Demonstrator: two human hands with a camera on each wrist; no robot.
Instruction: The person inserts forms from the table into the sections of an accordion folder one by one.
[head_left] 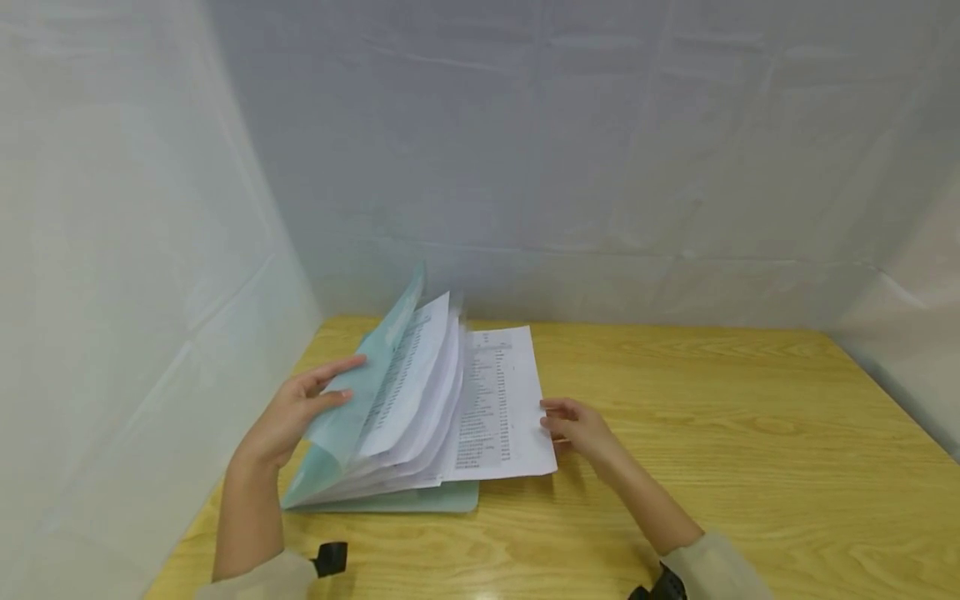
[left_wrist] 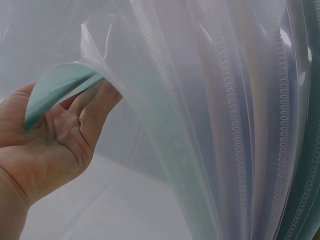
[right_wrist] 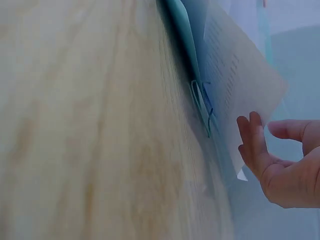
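Observation:
A pale green folder [head_left: 420, 498] of clear sleeves with printed sheets lies open on the left part of a wooden table [head_left: 712, 433]. My left hand [head_left: 300, 408] holds the raised green cover [head_left: 352, 408] by its outer edge. Several sleeves fan out behind it. In the left wrist view the cover's corner [left_wrist: 55, 87] lies across my left hand [left_wrist: 60, 135], beside the ribbed clear sleeves [left_wrist: 225, 125]. My right hand [head_left: 573, 425] touches the right edge of the flat printed sheet [head_left: 498, 408]. The right wrist view shows my right hand [right_wrist: 280, 170] with fingers nearly straight against that sheet [right_wrist: 235, 85], thumb apart.
White sheeting [head_left: 562, 150] walls in the table at the back and on both sides. Bare wood [right_wrist: 90, 125] stretches to the right of the folder. A small wire clip [right_wrist: 202, 107] sits at the folder's edge. A black strap [head_left: 330, 558] is on my left wrist.

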